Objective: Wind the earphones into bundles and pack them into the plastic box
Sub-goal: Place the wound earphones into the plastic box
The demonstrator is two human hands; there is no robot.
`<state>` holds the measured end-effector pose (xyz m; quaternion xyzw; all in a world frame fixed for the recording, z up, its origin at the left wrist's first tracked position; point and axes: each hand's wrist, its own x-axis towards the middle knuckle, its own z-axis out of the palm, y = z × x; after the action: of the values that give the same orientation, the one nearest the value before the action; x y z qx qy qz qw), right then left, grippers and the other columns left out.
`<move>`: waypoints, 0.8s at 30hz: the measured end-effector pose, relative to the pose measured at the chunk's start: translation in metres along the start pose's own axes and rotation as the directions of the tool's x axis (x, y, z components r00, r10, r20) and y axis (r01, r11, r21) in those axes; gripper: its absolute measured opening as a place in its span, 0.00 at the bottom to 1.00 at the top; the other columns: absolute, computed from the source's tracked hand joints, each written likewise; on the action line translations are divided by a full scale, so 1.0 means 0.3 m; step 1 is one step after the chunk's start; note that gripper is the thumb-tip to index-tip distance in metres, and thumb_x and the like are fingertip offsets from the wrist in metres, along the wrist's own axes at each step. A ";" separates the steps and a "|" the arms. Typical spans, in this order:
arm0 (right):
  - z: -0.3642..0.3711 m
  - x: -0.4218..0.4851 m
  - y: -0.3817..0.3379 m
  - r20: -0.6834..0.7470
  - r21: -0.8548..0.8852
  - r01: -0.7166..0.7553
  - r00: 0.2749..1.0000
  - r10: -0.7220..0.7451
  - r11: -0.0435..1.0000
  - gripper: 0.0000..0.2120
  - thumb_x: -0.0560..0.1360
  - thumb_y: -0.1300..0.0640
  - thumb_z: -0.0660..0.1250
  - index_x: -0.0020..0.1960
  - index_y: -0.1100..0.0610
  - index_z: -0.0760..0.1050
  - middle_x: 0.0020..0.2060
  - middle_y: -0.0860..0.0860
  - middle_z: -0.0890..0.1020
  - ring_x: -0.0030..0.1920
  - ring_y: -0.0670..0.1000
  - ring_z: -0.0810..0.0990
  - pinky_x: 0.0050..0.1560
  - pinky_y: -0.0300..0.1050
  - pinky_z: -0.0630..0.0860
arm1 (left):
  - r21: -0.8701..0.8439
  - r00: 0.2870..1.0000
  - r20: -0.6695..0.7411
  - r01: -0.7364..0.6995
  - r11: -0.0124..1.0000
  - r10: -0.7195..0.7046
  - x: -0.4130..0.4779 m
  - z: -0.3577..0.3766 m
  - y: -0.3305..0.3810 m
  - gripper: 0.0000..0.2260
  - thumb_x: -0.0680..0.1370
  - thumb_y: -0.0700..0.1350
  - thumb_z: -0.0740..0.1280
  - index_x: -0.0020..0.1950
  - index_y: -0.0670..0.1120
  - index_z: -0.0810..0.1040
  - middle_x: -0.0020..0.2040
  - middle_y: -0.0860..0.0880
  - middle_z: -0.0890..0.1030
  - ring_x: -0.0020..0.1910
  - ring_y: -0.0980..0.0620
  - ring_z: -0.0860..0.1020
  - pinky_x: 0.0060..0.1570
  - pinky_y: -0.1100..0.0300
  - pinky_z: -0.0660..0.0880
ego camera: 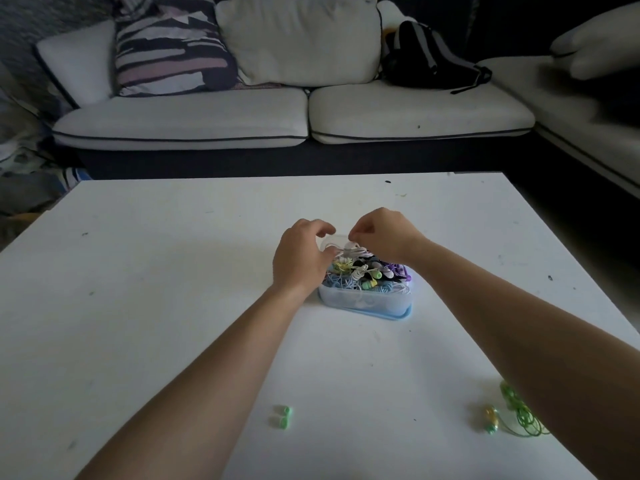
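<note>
While both hands work above the plastic box (363, 301), the head view shows it near the middle of the white table (173, 271), standing on what looks like its blue lid (398, 316). The box is heaped to the rim with wound earphones of many colours.

At its far edge lies a white bundle (349, 251). The right hand (381, 237) has its fingers curled narrowly and pinches the white cord from above. The left hand (301, 258) is curled at the bundle's left side, with the thumb on the cord. Its other fingers reach over the far corner of the box, and I cannot tell if they also touch the rim.

I judge that the step in hand is to seat this bundle in the box. To do it well, the pinch should keep the coils together while the bundle is pressed low between its neighbours. Because the box is so full, a loose end could spring up or drag another bundle out.

Near the front edge of the table, the green earphones (519, 415) lie unwound, partly hidden by the right forearm. Two small green ear pieces (281, 415) lie apart from them, toward the left forearm. These are not yet packed.
</note>
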<state>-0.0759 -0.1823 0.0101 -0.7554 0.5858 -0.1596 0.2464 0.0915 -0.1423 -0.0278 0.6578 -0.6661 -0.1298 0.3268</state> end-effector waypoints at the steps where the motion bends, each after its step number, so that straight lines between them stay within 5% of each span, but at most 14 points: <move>1: -0.001 0.000 0.000 -0.005 -0.046 -0.004 1.000 0.004 0.999 0.09 0.78 0.56 0.65 0.53 0.52 0.84 0.48 0.48 0.85 0.50 0.50 0.81 0.50 0.44 0.77 | 0.019 0.999 0.015 -0.034 0.999 0.034 -0.003 0.000 0.002 0.09 0.76 0.49 0.71 0.56 0.55 0.81 0.53 0.56 0.79 0.53 0.53 0.76 0.47 0.60 0.72; 5: -0.004 -0.016 0.023 0.020 -0.223 -0.008 1.000 0.013 0.975 0.13 0.77 0.59 0.62 0.55 0.52 0.83 0.54 0.49 0.84 0.52 0.51 0.81 0.54 0.46 0.79 | 0.134 0.993 0.067 -0.102 0.986 0.093 -0.009 0.012 0.018 0.08 0.79 0.50 0.67 0.54 0.54 0.84 0.54 0.54 0.78 0.57 0.51 0.73 0.49 0.54 0.75; 9: -0.010 -0.036 0.047 0.017 -0.196 0.047 0.999 -0.044 0.979 0.14 0.79 0.61 0.63 0.62 0.52 0.80 0.53 0.49 0.83 0.49 0.49 0.80 0.51 0.41 0.75 | 0.271 0.996 0.072 -0.077 0.960 0.059 0.017 0.027 0.030 0.11 0.79 0.56 0.66 0.51 0.53 0.85 0.52 0.51 0.77 0.56 0.49 0.72 0.42 0.56 0.70; 16: 0.044 -0.018 0.043 0.069 -0.470 0.054 0.997 -0.025 0.881 0.10 0.79 0.57 0.59 0.50 0.58 0.79 0.48 0.53 0.73 0.45 0.56 0.76 0.47 0.50 0.77 | 0.268 0.999 0.025 -0.028 0.963 0.022 0.048 0.050 0.039 0.08 0.78 0.53 0.68 0.55 0.53 0.83 0.49 0.52 0.84 0.51 0.49 0.80 0.42 0.57 0.75; 20: 0.041 -0.018 0.031 0.031 -0.367 0.005 1.000 0.007 0.930 0.12 0.77 0.62 0.59 0.51 0.57 0.81 0.52 0.55 0.80 0.52 0.58 0.80 0.50 0.51 0.80 | 0.199 1.000 0.002 -0.027 0.980 0.027 0.029 0.030 0.036 0.07 0.80 0.48 0.65 0.54 0.53 0.81 0.48 0.54 0.84 0.49 0.50 0.80 0.43 0.55 0.77; 24: -0.008 -0.081 0.048 -0.104 -0.209 -0.020 0.995 -0.002 0.978 0.19 0.79 0.62 0.57 0.65 0.54 0.78 0.63 0.53 0.79 0.61 0.56 0.78 0.61 0.53 0.76 | 0.110 1.000 -0.006 -0.030 0.993 0.031 -0.016 -0.019 0.041 0.10 0.79 0.46 0.64 0.58 0.53 0.81 0.54 0.56 0.84 0.50 0.52 0.80 0.49 0.56 0.77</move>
<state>-0.0953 -0.1620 0.0051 -0.7652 0.6149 -0.1347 0.1351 0.0849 -0.1351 -0.0173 0.6652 -0.6808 -0.0855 0.2945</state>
